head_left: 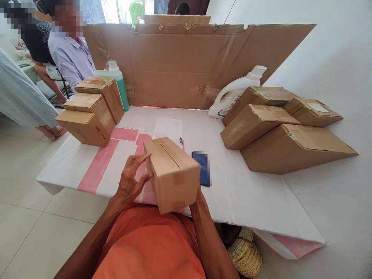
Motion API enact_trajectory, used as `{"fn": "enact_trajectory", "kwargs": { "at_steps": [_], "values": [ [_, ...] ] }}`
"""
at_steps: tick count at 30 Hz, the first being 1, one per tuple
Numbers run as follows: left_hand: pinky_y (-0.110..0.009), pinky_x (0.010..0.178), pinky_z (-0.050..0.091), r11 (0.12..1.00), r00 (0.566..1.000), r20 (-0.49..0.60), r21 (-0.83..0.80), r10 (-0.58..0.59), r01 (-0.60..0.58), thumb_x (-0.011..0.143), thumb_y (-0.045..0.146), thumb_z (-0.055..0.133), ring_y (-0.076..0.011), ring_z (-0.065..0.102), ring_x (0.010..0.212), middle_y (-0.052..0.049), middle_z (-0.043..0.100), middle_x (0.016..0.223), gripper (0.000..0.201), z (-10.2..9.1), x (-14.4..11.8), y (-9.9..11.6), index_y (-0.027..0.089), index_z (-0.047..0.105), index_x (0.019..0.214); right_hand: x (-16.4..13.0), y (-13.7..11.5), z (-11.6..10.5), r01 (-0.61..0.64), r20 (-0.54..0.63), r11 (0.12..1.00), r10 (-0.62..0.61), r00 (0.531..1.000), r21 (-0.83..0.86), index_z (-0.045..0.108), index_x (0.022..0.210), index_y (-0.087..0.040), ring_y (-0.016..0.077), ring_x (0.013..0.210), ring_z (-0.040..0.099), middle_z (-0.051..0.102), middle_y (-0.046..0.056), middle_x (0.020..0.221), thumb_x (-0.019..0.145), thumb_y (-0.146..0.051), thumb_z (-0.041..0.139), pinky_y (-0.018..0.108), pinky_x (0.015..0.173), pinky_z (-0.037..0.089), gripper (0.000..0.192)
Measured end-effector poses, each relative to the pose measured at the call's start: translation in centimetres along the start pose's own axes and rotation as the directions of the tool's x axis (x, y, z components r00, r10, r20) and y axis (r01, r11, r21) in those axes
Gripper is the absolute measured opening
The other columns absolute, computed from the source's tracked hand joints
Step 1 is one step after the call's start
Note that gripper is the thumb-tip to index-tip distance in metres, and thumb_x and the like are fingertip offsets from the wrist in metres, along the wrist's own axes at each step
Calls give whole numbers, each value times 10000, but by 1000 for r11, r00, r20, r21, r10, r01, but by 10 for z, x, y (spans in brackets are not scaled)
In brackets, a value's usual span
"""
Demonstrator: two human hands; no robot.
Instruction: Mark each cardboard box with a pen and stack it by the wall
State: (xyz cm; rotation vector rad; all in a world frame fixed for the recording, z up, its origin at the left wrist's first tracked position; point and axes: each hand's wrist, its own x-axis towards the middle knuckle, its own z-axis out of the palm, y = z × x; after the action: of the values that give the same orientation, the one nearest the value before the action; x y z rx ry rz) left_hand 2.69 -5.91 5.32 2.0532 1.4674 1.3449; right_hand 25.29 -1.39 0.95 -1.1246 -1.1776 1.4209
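A closed cardboard box (177, 186) is held tilted over the near edge of the table, with tape on its front face and a dark seam along its top. My right hand (200, 201) grips it from the lower right; most of those fingers are hidden behind the box. At its left side is my left hand (132, 176), thumb and index finger apart, their tips at the box's edge. Whether they press on it I cannot tell. Just right of the box lies a dark blue phone (201, 167), and behind it a pen (181, 142).
Cardboard boxes stand at the left (84, 124) and right (290, 151) of the cloth-covered table (232, 197). Behind them are a green-liquid bottle (120, 85), a white jug (238, 91) and an upright cardboard panel (174, 66). A woven basket (247, 255) is below. People are at left.
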Motion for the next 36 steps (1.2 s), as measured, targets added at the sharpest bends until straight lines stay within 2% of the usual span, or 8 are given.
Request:
{"fn": "enact_trajectory", "kwargs": {
  "at_steps": [3,7,11,14,18,27,32,36],
  "values": [
    [-458,1050,518,991,988,-80,-40,-131,128,986,636,625,-293,580,1263,-119,617,1303,505,-1,30,-16,261,625,1325,8,-7,2,-49,-20,986,53,998,161,728,1250,-249,326,1058,743,778,109,1135,998,-828,332,500,857,638,744],
    [-414,1005,513,923,934,-98,-216,-345,318,917,745,632,-266,648,1154,-98,653,1198,571,8,64,-39,232,555,1155,17,-18,3,-49,92,962,25,995,270,675,1368,-312,350,1336,645,734,90,1371,898,-957,136,516,973,602,963],
    [-353,892,511,894,906,-90,-229,-414,386,949,685,616,-233,684,1012,-96,718,1117,507,16,82,-57,210,588,1125,28,-15,3,-16,138,980,-12,990,200,621,1401,-337,309,1407,593,671,68,1484,918,-788,581,501,1092,543,663],
    [-351,907,519,897,919,-67,-253,-390,362,943,661,629,-249,703,1050,-118,754,1177,525,17,88,-69,190,662,1172,38,-11,6,32,93,987,-47,995,157,590,1435,-324,286,1367,620,665,77,1494,875,-624,760,483,1126,519,658],
    [-344,941,529,862,913,-53,-356,-403,360,901,665,683,-255,702,1097,-120,771,1205,573,12,90,-86,176,714,1198,46,-11,15,108,70,987,-117,991,117,630,1406,-295,279,1327,635,691,86,1462,884,-566,769,462,1067,555,604],
    [-360,804,590,713,809,-15,-483,-587,508,808,753,714,-256,717,977,-79,770,960,607,-1,75,-112,197,721,1050,55,-34,43,220,145,975,-220,965,21,694,1416,-334,240,1041,686,692,78,1367,920,-608,725,350,744,608,568],
    [-398,798,579,665,782,43,-497,-622,557,925,716,575,-265,711,934,-90,756,882,601,16,64,-109,140,703,1046,61,-41,47,273,138,954,-257,957,-121,697,1415,-348,237,1126,638,597,81,1398,925,-646,711,372,860,612,574],
    [-369,692,577,672,782,58,-475,-620,568,791,783,663,-268,695,845,-92,748,838,633,16,56,-104,174,715,956,54,-36,47,233,173,961,-207,963,-146,697,1409,-348,249,1164,642,596,84,1410,917,-670,708,424,963,598,588]
  ]
}}
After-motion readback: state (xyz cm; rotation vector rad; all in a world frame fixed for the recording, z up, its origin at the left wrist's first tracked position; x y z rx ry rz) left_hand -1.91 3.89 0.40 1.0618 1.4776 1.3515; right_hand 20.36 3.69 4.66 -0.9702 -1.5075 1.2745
